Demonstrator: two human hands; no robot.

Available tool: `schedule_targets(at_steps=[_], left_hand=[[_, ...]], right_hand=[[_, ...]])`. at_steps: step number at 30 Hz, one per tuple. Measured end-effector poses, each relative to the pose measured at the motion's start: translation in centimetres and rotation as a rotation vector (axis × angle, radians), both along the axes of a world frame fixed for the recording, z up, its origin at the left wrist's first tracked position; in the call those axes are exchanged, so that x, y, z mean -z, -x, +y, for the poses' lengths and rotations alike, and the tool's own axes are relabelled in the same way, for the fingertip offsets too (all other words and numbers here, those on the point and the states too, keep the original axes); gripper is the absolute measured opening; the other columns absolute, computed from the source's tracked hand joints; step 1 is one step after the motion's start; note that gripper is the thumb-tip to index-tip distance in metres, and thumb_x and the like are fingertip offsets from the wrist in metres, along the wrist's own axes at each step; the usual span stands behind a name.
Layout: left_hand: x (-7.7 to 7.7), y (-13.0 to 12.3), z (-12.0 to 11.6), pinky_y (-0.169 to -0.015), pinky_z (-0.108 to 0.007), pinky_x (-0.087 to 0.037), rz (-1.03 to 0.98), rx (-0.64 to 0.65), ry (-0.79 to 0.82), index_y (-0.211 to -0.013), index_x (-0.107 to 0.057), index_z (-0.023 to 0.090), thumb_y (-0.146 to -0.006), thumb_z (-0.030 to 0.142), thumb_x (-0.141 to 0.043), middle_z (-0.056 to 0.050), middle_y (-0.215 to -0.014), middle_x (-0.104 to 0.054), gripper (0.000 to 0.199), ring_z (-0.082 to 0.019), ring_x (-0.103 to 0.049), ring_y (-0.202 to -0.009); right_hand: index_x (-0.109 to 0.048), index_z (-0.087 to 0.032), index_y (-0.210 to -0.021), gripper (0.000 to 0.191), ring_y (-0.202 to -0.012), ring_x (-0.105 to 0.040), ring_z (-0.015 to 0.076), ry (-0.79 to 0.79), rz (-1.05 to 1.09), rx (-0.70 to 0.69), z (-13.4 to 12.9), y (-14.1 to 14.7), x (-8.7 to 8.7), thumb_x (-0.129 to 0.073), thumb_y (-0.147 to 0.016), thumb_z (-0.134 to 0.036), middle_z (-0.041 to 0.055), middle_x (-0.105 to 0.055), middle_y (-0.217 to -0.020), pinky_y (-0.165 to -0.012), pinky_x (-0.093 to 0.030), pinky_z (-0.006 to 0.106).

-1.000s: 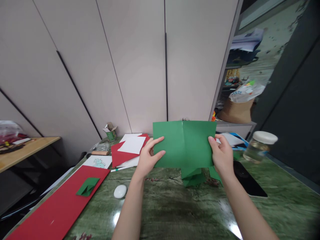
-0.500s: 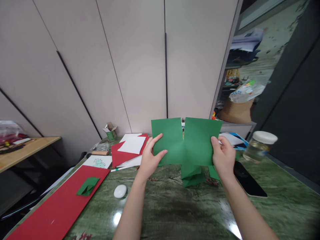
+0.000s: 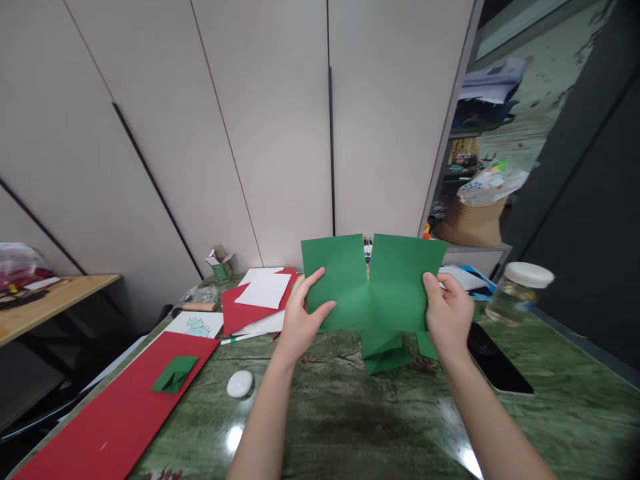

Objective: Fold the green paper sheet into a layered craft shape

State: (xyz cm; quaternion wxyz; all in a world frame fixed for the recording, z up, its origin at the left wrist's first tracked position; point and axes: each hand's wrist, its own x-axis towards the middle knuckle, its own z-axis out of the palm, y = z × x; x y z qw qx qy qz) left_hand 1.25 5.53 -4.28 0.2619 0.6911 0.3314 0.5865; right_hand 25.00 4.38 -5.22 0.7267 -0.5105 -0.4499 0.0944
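Observation:
A sheet of green paper [image 3: 370, 303] is held up above the table, with a slit running from its top edge down to about the middle. My left hand [image 3: 303, 320] grips its left edge, thumb and a finger on the near face. At the right edge my right hand [image 3: 450, 312] pinches it, thumb in front and fingers curled behind. Below the sheet, folded green paper [image 3: 385, 353] shows on the table, partly hidden. Another small folded green paper [image 3: 175, 375] lies on a long red sheet [image 3: 120, 407] at the left.
A white rounded case [image 3: 240, 384] sits left of my forearm. On the right are a black phone [image 3: 500, 360] and a lidded jar [image 3: 517, 293] of liquid. White papers [image 3: 263, 289], a pen [image 3: 245, 338] and a small green box [image 3: 220, 265] lie towards the cabinet.
The two halves at the top of the green sheet have spread slightly, so the slit is a little wider. My right hand has shifted slightly to the right.

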Motion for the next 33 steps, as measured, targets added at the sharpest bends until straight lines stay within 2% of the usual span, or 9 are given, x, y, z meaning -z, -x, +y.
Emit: schedule_targets(at_steps=[5, 12, 16, 19, 24, 27, 33], left_hand=[[0.0, 0.0, -0.1, -0.101, -0.039, -0.034, 0.011, -0.007, 0.000, -0.124, -0.051, 0.030, -0.075, 0.022, -0.066, -0.005, -0.120, -0.051, 0.052, -0.023, -0.044, -0.118], [0.1, 0.4, 0.2, -0.105, -0.041, -0.030, 0.035, -0.012, 0.027, -0.126, -0.049, 0.031, -0.073, 0.023, -0.068, -0.006, -0.126, -0.049, 0.057, -0.024, -0.039, -0.124], [0.1, 0.7, 0.1, -0.108, -0.044, -0.024, 0.101, -0.027, 0.050, -0.131, -0.043, 0.032, -0.066, 0.024, -0.074, -0.005, -0.133, -0.045, 0.071, -0.027, -0.032, -0.131], [0.1, 1.0, 0.0, -0.109, -0.047, -0.022, 0.128, -0.041, 0.046, -0.131, -0.043, 0.033, -0.070, 0.024, -0.071, -0.004, -0.135, -0.046, 0.068, -0.028, -0.028, -0.134], [0.0, 1.3, 0.0, -0.108, -0.050, -0.023, 0.200, -0.010, 0.042, -0.118, -0.057, 0.032, -0.075, 0.027, -0.068, -0.002, -0.125, -0.057, 0.045, -0.028, -0.037, -0.129], [-0.1, 1.3, 0.0, -0.108, -0.050, -0.025, 0.182, -0.009, 0.051, -0.119, -0.057, 0.032, -0.074, 0.026, -0.068, -0.002, -0.126, -0.057, 0.047, -0.027, -0.039, -0.128], [0.0, 1.0, -0.1, -0.108, -0.049, -0.025, 0.141, -0.006, 0.085, -0.121, -0.055, 0.032, -0.073, 0.023, -0.068, -0.002, -0.130, -0.054, 0.051, -0.028, -0.034, -0.131]], right_hand=[[-0.052, -0.020, -0.064, 0.028, -0.048, -0.029, 0.0112, 0.006, 0.015, 0.011, 0.2, 0.0, 0.2, -0.057, -0.079, -0.043, -0.0058, -0.033, -0.052, -0.046, -0.022, 0.026], [-0.054, -0.020, -0.066, 0.027, -0.048, -0.032, 0.0113, 0.014, 0.022, 0.007, 0.4, -0.2, 0.2, -0.057, -0.079, -0.044, -0.0045, -0.040, -0.053, -0.046, -0.025, 0.026], [-0.060, -0.022, -0.079, 0.024, -0.049, -0.038, 0.0133, 0.061, 0.067, -0.170, 0.5, -0.6, 0.2, -0.063, -0.073, -0.044, -0.0033, -0.045, -0.054, -0.045, -0.030, 0.026], [-0.062, -0.022, -0.080, 0.024, -0.053, -0.044, 0.0151, 0.073, 0.073, -0.250, 0.6, -0.7, 0.2, -0.068, -0.068, -0.042, -0.0016, -0.051, -0.059, -0.048, -0.035, 0.028], [-0.061, -0.021, -0.072, 0.023, -0.052, -0.040, 0.0129, 0.068, 0.024, -0.165, 0.6, -0.8, 0.2, -0.064, -0.073, -0.043, -0.0018, -0.050, -0.059, -0.048, -0.032, 0.027], [-0.060, -0.020, -0.073, 0.023, -0.048, -0.035, 0.0116, 0.074, -0.004, -0.136, 0.5, -0.7, 0.3, -0.061, -0.076, -0.044, -0.0037, -0.046, -0.055, -0.046, -0.028, 0.026], [-0.059, -0.020, -0.070, 0.024, -0.048, -0.032, 0.0113, 0.044, -0.061, -0.009, 0.0, -0.2, 0.0, -0.058, -0.078, -0.042, -0.0051, -0.039, -0.052, -0.047, -0.025, 0.026]])
